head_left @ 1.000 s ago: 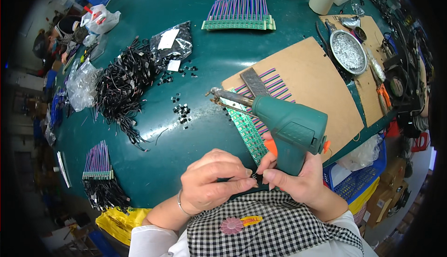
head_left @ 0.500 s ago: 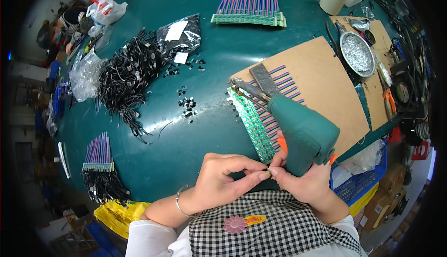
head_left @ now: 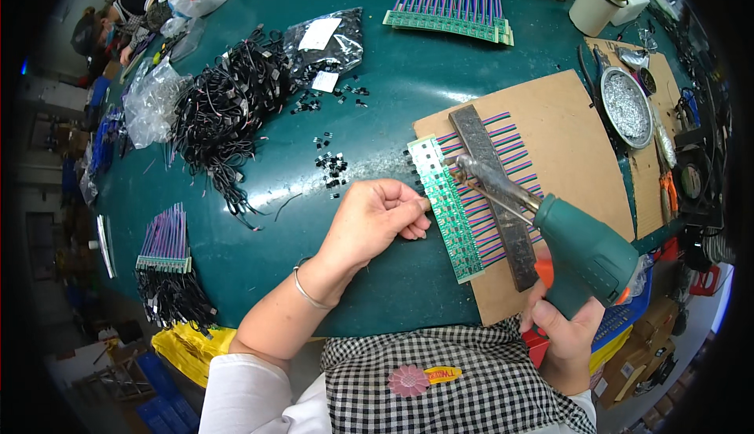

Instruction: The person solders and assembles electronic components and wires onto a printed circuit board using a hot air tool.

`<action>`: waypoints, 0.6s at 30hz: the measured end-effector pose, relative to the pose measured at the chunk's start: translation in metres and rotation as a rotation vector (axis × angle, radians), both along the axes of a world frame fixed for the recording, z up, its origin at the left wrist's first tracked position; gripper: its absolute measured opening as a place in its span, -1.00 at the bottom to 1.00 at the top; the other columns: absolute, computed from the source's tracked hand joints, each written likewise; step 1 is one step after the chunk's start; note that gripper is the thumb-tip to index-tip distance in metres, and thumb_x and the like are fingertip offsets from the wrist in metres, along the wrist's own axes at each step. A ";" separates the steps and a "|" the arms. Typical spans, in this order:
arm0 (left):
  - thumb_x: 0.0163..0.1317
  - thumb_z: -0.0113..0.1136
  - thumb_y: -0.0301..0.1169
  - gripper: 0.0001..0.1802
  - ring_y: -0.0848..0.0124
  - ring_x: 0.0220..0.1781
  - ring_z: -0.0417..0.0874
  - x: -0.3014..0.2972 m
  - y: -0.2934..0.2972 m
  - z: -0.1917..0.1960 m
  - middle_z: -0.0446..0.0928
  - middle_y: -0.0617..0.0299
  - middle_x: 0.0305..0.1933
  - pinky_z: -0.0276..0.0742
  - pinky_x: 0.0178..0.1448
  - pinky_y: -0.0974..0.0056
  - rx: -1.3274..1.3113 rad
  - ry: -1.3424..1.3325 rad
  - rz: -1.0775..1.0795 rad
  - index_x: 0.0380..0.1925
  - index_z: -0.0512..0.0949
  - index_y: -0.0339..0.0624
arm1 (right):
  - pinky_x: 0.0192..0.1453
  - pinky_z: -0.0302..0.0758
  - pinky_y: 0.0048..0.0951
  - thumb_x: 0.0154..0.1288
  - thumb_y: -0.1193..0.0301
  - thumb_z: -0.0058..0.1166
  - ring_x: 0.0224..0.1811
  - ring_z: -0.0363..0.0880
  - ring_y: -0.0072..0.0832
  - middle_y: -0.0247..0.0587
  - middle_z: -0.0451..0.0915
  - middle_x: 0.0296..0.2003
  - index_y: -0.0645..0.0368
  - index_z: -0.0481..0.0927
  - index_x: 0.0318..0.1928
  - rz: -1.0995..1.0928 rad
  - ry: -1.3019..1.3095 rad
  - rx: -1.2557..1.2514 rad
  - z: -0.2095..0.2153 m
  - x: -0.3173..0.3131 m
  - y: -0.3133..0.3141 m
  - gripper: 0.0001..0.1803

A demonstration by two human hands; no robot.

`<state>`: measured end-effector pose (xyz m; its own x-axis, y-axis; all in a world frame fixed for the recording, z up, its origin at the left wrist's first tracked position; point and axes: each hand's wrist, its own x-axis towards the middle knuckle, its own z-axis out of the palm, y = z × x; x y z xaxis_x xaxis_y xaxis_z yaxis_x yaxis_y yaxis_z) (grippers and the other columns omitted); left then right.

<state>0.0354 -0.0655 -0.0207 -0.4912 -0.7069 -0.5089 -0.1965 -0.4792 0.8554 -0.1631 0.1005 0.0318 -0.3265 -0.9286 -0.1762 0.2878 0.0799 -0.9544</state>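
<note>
nearest, the right hand (head_left: 567, 330) is wrapped around a green soldering gun (head_left: 593, 255), its tip over the circuit board (head_left: 449, 218). the left hand (head_left: 385, 218) has thumb and finger pinched together at the board's left edge; whether they hold anything, i cannot tell. beyond lie black parts (head_left: 335, 167).

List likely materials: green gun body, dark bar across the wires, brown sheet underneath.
Green gun body: probably moulded plastic, semi-matt; smooth rounded shell, even colour.
Dark bar: perhaps metal, dull and worn; straight edges, mottled dark surface, but wood or stone isn't ruled out.
Brown sheet: likely cardboard or fibreboard, matt; flat, plain tan face.
</note>
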 end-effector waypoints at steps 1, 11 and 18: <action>0.20 0.11 -0.49 -0.86 0.50 -0.51 0.58 0.000 -0.001 0.000 0.58 0.14 -0.50 0.54 -0.38 0.47 0.003 0.000 0.001 -0.41 0.55 -0.39 | -0.51 0.51 -0.54 0.02 0.66 0.14 -0.50 0.52 -0.49 0.09 0.50 -0.17 0.45 0.22 0.10 0.001 0.000 0.003 -0.001 -0.003 0.003 -0.40; 0.19 0.13 -0.47 -0.85 0.51 -0.53 0.58 -0.001 -0.002 0.001 0.58 0.14 -0.51 0.54 -0.39 0.48 0.025 0.020 -0.004 -0.45 0.54 -0.38 | -0.54 0.52 -0.54 -0.03 0.66 0.17 -0.51 0.52 -0.47 0.17 0.43 -0.03 0.50 0.27 0.07 0.058 -0.011 0.050 -0.007 -0.012 0.017 -0.41; 0.19 0.13 -0.48 -0.86 0.51 -0.52 0.59 -0.001 -0.001 0.001 0.58 0.14 -0.51 0.54 -0.38 0.48 0.029 0.024 0.000 -0.46 0.54 -0.37 | -0.52 0.52 -0.54 -0.03 0.66 0.16 -0.51 0.52 -0.46 0.14 0.45 -0.06 0.51 0.32 0.02 0.071 -0.019 0.084 -0.005 -0.010 0.017 -0.47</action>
